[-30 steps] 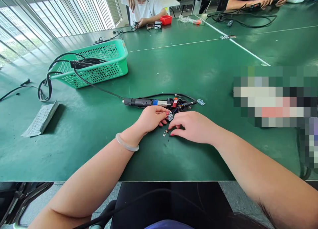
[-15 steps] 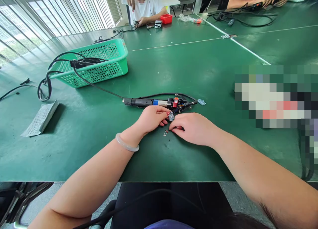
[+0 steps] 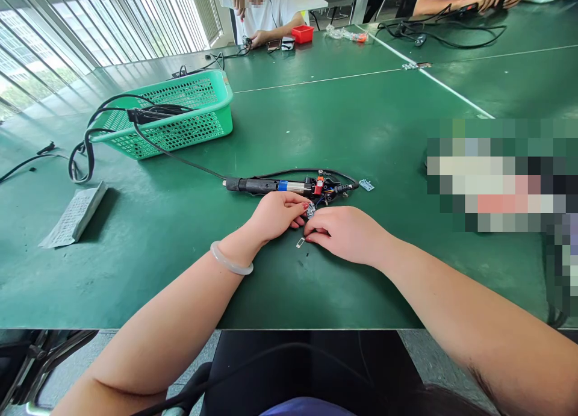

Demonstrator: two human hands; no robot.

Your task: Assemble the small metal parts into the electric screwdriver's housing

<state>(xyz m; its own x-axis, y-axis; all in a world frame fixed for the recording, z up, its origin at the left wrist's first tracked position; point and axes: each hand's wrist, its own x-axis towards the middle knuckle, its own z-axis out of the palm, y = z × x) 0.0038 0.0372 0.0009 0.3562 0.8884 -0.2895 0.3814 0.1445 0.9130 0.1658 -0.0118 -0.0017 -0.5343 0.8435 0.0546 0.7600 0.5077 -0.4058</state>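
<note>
My left hand (image 3: 276,214) pinches a small blue-grey circuit board (image 3: 310,209) between thumb and fingers, just above the table. Close on its right is my right hand (image 3: 345,230), fingers bent and tips together in a pinch; what is between them is hidden. A tiny rectangular metal frame (image 3: 300,242) lies at those fingertips and seems to touch them. Behind both hands rests a black corded handheld tool (image 3: 253,186) with its casing opened, showing a blue band, a metal cylinder, a red part and thin wires. A second small blue-grey plate (image 3: 366,185) lies at its right end.
A green plastic basket (image 3: 180,140) with black cables stands at the left back, near a folded paper (image 3: 74,217). Blurred items (image 3: 492,187) lie at the right. Across the table (image 3: 289,295), two people handle corded objects near a red box (image 3: 302,34).
My right hand has shifted slightly left, its fingertips now closer to the tiny metal frame, which has moved a little left and down. My left hand stays with the circuit board.
</note>
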